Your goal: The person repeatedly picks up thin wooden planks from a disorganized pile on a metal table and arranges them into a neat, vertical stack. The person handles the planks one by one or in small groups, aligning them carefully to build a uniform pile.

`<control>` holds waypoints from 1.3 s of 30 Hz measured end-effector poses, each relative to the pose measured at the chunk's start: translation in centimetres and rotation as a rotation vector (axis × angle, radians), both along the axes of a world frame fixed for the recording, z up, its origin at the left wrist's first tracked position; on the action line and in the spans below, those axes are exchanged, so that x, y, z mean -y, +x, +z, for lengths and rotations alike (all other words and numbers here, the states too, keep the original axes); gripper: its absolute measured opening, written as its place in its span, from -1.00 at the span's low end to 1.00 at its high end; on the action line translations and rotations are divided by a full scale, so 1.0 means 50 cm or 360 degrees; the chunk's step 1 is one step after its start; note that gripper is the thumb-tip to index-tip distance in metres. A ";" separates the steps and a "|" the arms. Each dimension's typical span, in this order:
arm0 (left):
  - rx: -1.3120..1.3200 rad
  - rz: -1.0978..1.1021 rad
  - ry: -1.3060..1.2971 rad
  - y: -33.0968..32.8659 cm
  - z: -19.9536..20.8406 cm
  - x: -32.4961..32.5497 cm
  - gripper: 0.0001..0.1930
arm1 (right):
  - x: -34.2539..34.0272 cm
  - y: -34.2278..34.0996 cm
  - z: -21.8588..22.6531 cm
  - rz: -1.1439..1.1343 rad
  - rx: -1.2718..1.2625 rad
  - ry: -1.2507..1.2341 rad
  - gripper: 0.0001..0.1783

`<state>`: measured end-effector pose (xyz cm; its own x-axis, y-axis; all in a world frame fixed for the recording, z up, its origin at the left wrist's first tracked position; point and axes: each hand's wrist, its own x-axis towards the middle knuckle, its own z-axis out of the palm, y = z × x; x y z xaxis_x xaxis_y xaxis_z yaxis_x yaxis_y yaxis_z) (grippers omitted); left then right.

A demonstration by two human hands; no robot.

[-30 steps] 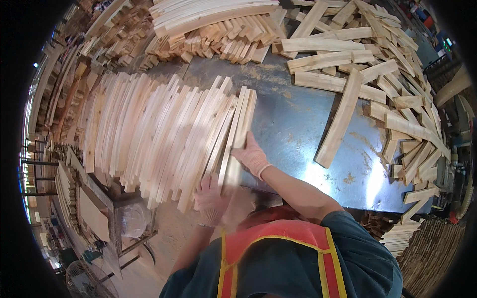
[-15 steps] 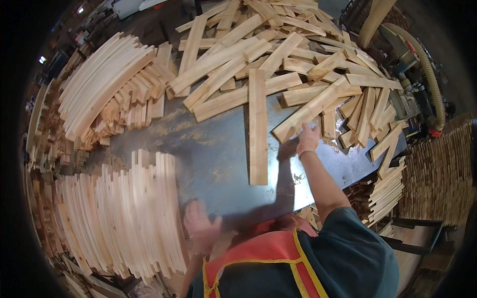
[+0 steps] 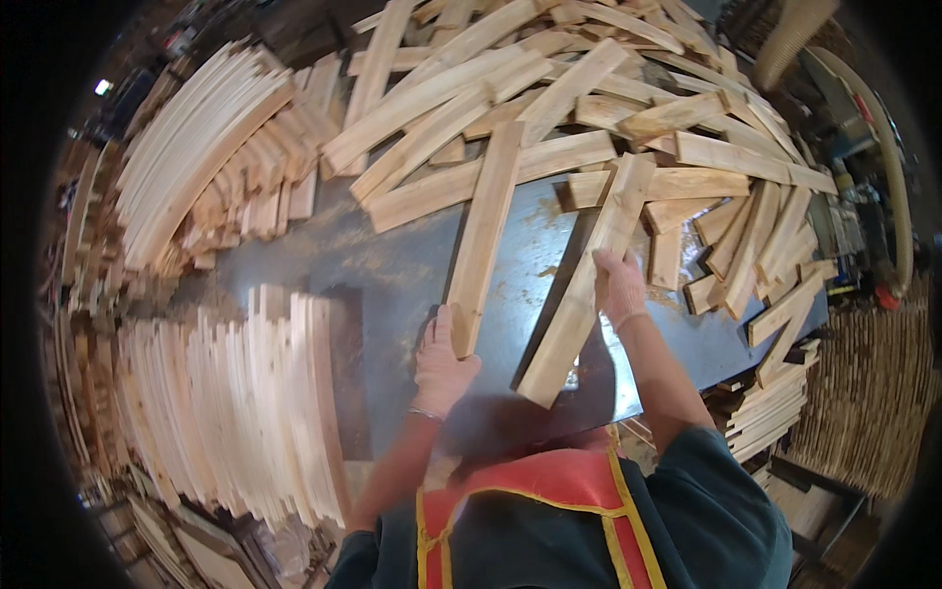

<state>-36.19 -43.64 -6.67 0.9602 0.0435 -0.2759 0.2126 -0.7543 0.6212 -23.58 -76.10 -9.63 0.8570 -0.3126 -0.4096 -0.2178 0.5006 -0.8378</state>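
Two pale wooden boards lie on the metal tabletop in front of me, their near ends toward my body. My left hand (image 3: 444,365) is closed around the near end of the left board (image 3: 488,231), fingers along its left edge and thumb at the end's right corner. Further right, my right hand (image 3: 622,285) grips the right edge of the second board (image 3: 587,290) near its middle. That board slants, with its far end by the heap and its near end close to the table's front edge. The undersides of both boards are hidden.
A loose heap of boards (image 3: 549,98) covers the far side of the metal table (image 3: 392,285). Stacked boards (image 3: 206,147) stand at the far left, with a row of upright-looking strips (image 3: 231,402) nearer. Board stacks (image 3: 868,393) and a ribbed hose (image 3: 888,177) are at right.
My left hand has moved up and right from the table's front edge onto the left board, which now tilts. My right hand has drawn the second board nearer and swung it more lengthwise.
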 end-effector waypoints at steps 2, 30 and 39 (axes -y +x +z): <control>-0.0154 0.0263 -0.0746 -0.051 0.042 -0.059 -0.02 | -0.066 -0.062 0.012 0.0159 -0.0132 -0.0124 -0.50; 0.0340 0.0223 0.0965 -0.446 0.059 -0.290 -0.11 | -0.079 0.040 -0.231 0.0114 -0.0037 -0.1034 -0.66; 0.0265 -0.0196 0.0594 -0.215 0.107 -0.087 -0.05 | 0.011 0.242 -0.097 -0.0509 0.0153 0.0613 -0.55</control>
<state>-46.94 -39.27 -1.33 0.9946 -0.0071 -0.1037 0.0266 -0.9474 0.3191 -11.45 -76.64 -14.47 0.7828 -0.4072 -0.4705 0.0659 0.8061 -0.5881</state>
